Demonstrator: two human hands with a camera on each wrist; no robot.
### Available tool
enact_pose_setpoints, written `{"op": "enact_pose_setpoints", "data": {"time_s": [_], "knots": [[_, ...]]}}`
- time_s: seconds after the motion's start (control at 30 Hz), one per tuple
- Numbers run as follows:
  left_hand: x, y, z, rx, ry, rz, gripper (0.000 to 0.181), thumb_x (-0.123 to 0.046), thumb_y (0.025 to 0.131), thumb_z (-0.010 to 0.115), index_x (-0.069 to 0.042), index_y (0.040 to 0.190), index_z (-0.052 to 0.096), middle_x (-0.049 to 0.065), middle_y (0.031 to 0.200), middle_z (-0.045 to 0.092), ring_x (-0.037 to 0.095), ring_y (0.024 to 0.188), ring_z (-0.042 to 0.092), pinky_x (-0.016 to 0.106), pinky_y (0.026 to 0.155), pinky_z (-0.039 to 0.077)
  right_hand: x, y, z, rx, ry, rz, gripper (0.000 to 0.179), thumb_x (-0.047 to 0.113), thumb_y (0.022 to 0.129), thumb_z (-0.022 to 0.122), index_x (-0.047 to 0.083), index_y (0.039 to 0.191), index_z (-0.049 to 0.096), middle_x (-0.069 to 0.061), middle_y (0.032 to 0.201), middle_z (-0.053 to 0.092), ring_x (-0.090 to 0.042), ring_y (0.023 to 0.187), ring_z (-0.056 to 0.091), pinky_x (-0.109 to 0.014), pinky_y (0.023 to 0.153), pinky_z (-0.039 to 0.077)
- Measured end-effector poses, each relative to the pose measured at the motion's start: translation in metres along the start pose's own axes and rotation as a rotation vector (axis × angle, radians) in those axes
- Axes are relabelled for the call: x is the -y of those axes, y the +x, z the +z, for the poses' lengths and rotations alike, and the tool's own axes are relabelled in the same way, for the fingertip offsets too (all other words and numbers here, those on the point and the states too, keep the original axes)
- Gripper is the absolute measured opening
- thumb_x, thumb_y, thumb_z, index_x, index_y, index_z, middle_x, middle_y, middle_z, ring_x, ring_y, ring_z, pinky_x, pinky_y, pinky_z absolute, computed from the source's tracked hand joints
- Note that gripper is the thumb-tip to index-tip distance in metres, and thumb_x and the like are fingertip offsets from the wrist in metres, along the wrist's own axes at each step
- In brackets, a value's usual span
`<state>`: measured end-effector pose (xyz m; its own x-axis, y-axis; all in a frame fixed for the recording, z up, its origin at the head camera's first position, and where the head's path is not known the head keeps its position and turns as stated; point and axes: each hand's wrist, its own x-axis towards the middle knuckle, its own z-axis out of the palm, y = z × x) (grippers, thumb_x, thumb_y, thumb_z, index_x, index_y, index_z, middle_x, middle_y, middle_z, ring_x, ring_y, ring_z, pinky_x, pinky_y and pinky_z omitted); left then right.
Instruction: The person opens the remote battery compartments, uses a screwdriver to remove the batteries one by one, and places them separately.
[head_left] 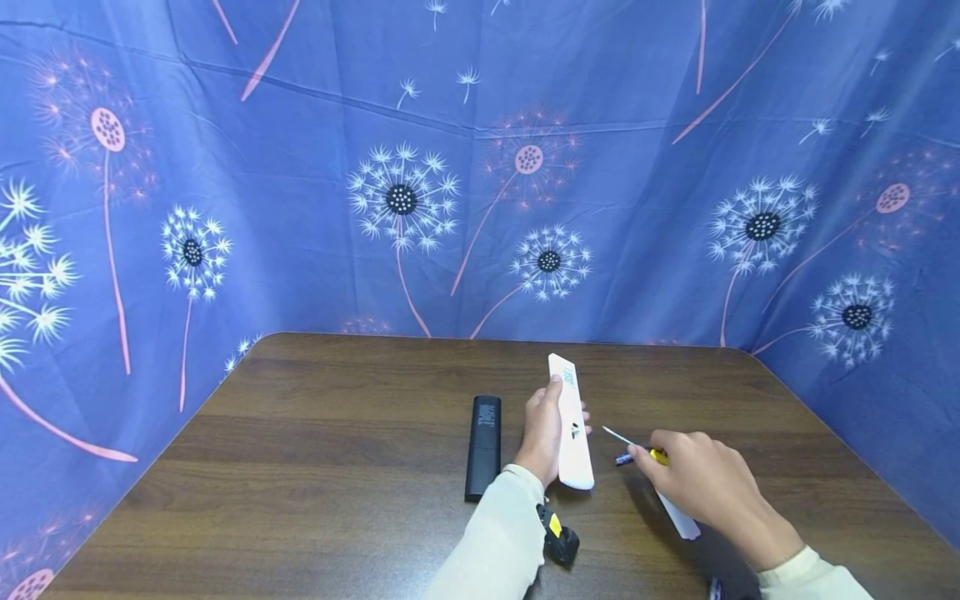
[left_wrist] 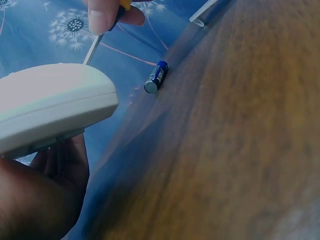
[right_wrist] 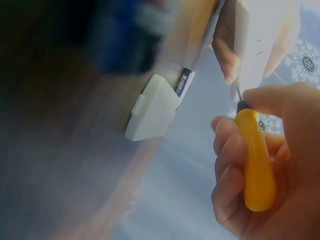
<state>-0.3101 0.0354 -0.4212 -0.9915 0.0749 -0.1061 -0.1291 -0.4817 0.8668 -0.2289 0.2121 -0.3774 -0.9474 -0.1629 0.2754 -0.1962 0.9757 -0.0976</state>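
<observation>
My left hand (head_left: 542, 433) grips a long white remote control (head_left: 574, 454), its back face turned up, with a printed label near the far end and a small dark spot mid-length. In my right hand (head_left: 708, 483) is a screwdriver with a yellow handle (right_wrist: 257, 160), its thin metal shaft pointing toward the remote. The head view shows the tip a short way right of the remote. A blue battery (left_wrist: 156, 77) lies on the table between the hands. Beneath the right hand sits a white battery cover (head_left: 681, 518), partly hidden by it.
A black remote control (head_left: 484, 450) lies face down left of the left hand. The left wrist carries a black camera (head_left: 561, 540). At the lower edge a small dark-blue item (head_left: 716, 588) shows. Behind the brown wooden table (head_left: 337, 433) hangs a blue dandelion-print cloth (head_left: 300, 208).
</observation>
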Motion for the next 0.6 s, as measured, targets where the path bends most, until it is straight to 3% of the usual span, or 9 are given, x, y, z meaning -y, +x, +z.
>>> {"op": "enact_pose_setpoints", "data": {"time_s": [0.23, 0.6], "knots": [[0.000, 0.000, -0.002, -0.001, -0.003, -0.013, 0.046, -0.043, 0.105, 0.045, -0.003, 0.128, 0.051, 0.019, 0.101, 0.065, 0.034, 0.093, 0.068, 0.035, 0.070, 0.057, 0.000, 0.007, 0.000, 0.037, 0.032, 0.043, 0.032, 0.039, 0.097, 0.061, 0.020, 0.072, 0.058, 0.005, 0.055, 0.038, -0.015, 0.050, 0.040, -0.034, 0.044, 0.028], [0.000, 0.000, -0.001, -0.003, -0.023, 0.000, 0.045, -0.041, 0.105, 0.045, -0.002, 0.127, 0.052, 0.022, 0.103, 0.064, 0.025, 0.082, 0.067, 0.033, 0.067, 0.057, 0.001, 0.019, 0.000, 0.069, 0.080, 0.068, 0.036, 0.035, 0.097, 0.062, 0.019, 0.066, 0.053, 0.004, 0.056, 0.043, -0.016, 0.049, 0.043, -0.035, 0.044, 0.030]]}}
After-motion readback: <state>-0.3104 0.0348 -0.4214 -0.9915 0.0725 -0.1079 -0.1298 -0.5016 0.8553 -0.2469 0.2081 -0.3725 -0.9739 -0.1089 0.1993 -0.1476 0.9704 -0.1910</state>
